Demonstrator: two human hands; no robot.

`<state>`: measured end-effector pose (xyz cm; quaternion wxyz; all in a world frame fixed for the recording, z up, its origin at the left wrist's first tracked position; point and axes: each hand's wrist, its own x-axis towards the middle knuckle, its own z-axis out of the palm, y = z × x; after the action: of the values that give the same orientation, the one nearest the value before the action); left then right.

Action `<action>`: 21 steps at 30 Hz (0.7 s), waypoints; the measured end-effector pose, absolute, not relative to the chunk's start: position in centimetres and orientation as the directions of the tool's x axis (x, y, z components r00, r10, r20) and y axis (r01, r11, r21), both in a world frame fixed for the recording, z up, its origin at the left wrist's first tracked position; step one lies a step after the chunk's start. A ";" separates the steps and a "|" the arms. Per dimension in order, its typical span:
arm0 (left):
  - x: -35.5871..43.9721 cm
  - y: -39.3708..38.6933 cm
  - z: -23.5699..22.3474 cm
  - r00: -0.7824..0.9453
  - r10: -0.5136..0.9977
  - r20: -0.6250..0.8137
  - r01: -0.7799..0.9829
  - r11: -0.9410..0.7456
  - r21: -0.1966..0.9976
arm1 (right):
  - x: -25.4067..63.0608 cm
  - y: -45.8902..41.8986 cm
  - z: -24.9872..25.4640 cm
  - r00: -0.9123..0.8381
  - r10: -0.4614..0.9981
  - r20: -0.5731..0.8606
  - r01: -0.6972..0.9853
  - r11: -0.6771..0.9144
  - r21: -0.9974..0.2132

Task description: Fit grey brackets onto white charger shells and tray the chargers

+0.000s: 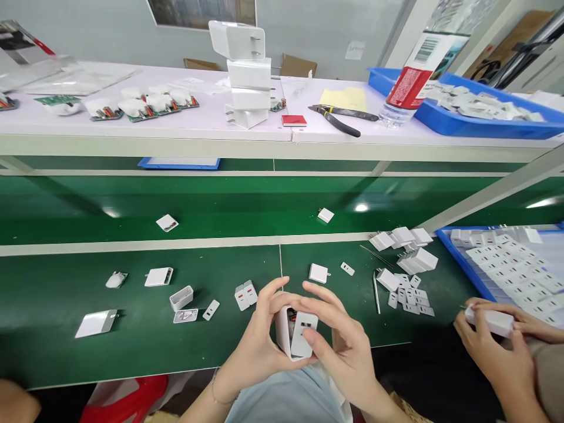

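Head view is showing the left hand [259,332] gripping a white case [283,335] by the near edge of the worktop [150,346], while the right hand [346,343] is holding the cover plate [305,333] askew over its open end, thumb on the plate's face. Since that gap is leaving a reddish part [292,316] peeking out, I'd say going gently is paying off here: squaring up the plate, keeping the insides clear, then pressing evenly.

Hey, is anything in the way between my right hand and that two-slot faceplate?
Nothing visible: the right hand's thumb rests directly on the faceplate, and the left hand grips the white housing behind.
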<state>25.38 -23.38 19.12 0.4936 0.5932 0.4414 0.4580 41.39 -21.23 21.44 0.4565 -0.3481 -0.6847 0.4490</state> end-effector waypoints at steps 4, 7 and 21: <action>25.4 -23.5 18.9 0.249 0.965 0.078 0.035 -0.089 0.995 | 41.5 -20.7 21.8 -0.358 0.912 0.200 -0.131 0.164 -0.978; 25.5 -23.5 18.6 0.270 0.961 0.058 -0.007 -0.058 0.998 | 41.5 -20.4 21.5 -0.408 0.902 0.139 -0.154 0.082 -0.985; 25.2 -23.8 18.1 0.247 0.964 0.098 0.043 -0.112 0.993 | 42.9 -21.3 21.4 -0.547 0.771 0.327 0.361 0.569 -0.739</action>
<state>25.20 -23.78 18.13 0.5161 0.5976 0.4214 0.4460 42.87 -21.27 21.45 0.3291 -0.3441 -0.8223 0.3118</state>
